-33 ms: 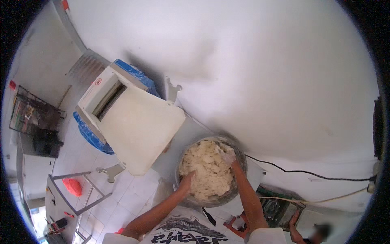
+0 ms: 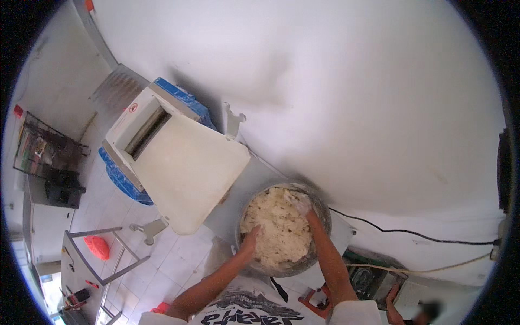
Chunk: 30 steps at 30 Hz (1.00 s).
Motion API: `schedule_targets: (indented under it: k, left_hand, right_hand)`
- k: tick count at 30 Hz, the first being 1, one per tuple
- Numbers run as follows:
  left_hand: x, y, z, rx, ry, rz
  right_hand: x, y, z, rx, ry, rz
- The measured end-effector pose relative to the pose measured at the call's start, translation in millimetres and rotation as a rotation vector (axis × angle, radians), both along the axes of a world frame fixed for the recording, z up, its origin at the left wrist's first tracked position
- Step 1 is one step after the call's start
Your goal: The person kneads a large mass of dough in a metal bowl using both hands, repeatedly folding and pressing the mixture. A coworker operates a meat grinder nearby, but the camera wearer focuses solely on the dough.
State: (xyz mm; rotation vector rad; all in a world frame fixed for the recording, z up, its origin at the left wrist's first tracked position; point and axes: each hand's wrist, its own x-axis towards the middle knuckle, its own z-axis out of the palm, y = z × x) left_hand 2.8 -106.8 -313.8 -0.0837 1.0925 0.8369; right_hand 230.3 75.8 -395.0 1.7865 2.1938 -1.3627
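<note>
A round metal bowl (image 2: 324,234) in front of me is filled with pale, lumpy dough (image 2: 279,230). On the left side of the bowl my left hand (image 2: 250,240) grips the edge of the dough, its fingertips sunk in and partly hidden. My right hand (image 2: 301,207), whitened with flour or dough, grips the dough at the far right, close to the bowl's rim. Its fingers blend into the dough and are blurred.
Left of the bowl stands a white machine with a roller slot (image 2: 149,132) and a broad cream tray (image 2: 192,173). A black cable (image 2: 401,233) runs along the white wall. A metal frame (image 2: 105,233) and a red bag (image 2: 97,247) are at left. Another person's hand (image 2: 392,292) shows lower right.
My right hand has pressed slightly lower into the dough, its fingers now less distinct. My left hand stays almost where it was.
</note>
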Motion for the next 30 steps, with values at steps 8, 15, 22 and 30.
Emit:
schedule_targets:
  k: [8,15,22,30]
  left_hand:
    - [-20.5,67.5,-60.1,0.17,-0.266,0.417]
    - [4.4,60.8,-135.0,0.206,-0.076,0.377]
    - [-15.4,130.2,-139.7,0.211,0.509,-0.469]
    - [-16.6,42.9,-42.6,0.302,0.614,-0.404]
  right_hand:
    - [-103.9,36.0,-86.8,-0.061,-0.18,0.292]
    - [-44.7,-73.4,-70.8,0.05,-0.224,0.22]
    - [-26.8,-182.0,18.9,0.105,-0.211,0.097]
    - [18.1,-107.6,50.9,0.24,0.247,-0.528]
